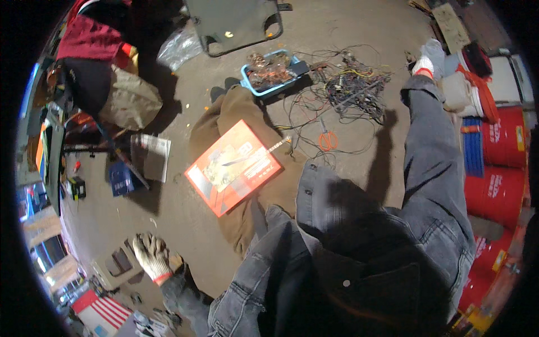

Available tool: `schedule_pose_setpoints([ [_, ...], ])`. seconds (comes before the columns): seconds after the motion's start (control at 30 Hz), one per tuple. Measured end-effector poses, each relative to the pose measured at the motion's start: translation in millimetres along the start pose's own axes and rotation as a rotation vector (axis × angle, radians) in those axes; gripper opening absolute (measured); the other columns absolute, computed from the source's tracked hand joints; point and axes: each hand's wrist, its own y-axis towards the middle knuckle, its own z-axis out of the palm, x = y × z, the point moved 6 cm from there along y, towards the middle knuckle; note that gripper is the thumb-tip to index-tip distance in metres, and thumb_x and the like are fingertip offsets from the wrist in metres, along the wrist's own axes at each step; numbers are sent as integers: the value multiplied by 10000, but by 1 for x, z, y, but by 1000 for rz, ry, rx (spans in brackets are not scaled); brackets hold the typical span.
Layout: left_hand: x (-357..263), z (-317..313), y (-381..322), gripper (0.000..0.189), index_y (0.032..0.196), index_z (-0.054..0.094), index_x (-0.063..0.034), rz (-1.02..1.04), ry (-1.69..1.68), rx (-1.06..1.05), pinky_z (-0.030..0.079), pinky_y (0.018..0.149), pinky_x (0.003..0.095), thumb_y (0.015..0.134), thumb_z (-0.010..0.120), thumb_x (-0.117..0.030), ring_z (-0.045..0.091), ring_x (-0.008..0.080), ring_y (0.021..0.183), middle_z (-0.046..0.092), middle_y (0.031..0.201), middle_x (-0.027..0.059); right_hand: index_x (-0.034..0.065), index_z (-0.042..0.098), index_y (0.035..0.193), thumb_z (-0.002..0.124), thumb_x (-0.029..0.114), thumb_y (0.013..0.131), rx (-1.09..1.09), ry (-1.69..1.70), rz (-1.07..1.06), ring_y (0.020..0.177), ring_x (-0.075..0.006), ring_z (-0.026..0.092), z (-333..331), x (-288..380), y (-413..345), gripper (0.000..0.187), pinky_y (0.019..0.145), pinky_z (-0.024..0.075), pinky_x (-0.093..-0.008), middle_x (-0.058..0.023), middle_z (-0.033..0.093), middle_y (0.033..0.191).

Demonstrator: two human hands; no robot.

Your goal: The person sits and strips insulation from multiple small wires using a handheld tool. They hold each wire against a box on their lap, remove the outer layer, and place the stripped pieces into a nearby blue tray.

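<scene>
My left hand (152,255), in a soiled white knit glove, is low at the left beside a concrete block (110,266). Its fingers look bent; whether they touch the block is unclear. Far out at the upper right, my right hand (422,66), also gloved, is against or next to a pale plastic bag (433,51); its fingers are hard to make out. A red printed box (252,179) lies across my brown-trousered leg (278,185). Over the box lies a slim knife-like tool (276,145). Scissors with orange handles (327,140) rest on the floor beyond my knee.
A tangled heap of wires (358,86) spreads over the floor beside a light-blue basket (265,91) of copper scrap. Red spools (490,189) line the right side. At the left are a sack (130,99), a newspaper (164,158) and a blue box (120,179).
</scene>
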Motion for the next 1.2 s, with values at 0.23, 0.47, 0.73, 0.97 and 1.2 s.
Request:
schedule_pose_setpoints([
  [0.23,25,-21,46,358,765,436,-272,-182,-134,79,165,417,275,1048,617,-396,247,93,459,362,653,-77,84,466,1518,629,603,979,695,1760,395,1379,-444,509,48,114,-154,766,1087,479,-566,-257,471,1552],
  [0.47,40,-34,49,301,834,473,-182,-100,-156,127,234,430,255,1075,593,-316,266,105,464,476,714,-3,-39,730,1246,721,647,922,986,816,-174,1125,-296,690,13,205,-268,759,979,507,-400,-189,757,1153],
  [0.73,49,-29,49,324,809,496,-222,-157,-64,113,204,388,257,1087,564,-374,318,102,473,512,736,-17,-100,732,1157,551,795,935,1038,965,-596,1003,-301,703,-54,364,-368,941,914,538,-400,-220,757,1043],
  [0.97,65,-55,59,312,832,556,-151,-198,-53,132,288,434,257,1093,556,-323,370,113,482,589,776,15,2,723,1094,773,276,983,1268,1819,-180,785,-82,605,-82,424,-411,299,705,489,-241,-11,708,948],
  [1.2,31,-34,24,528,1414,566,-53,423,1907,-344,501,1057,496,975,696,-316,589,431,1286,519,1482,237,33,739,1088,769,172,981,1103,1942,-118,804,-76,641,-123,404,-399,178,693,496,-232,-4,724,947],
])
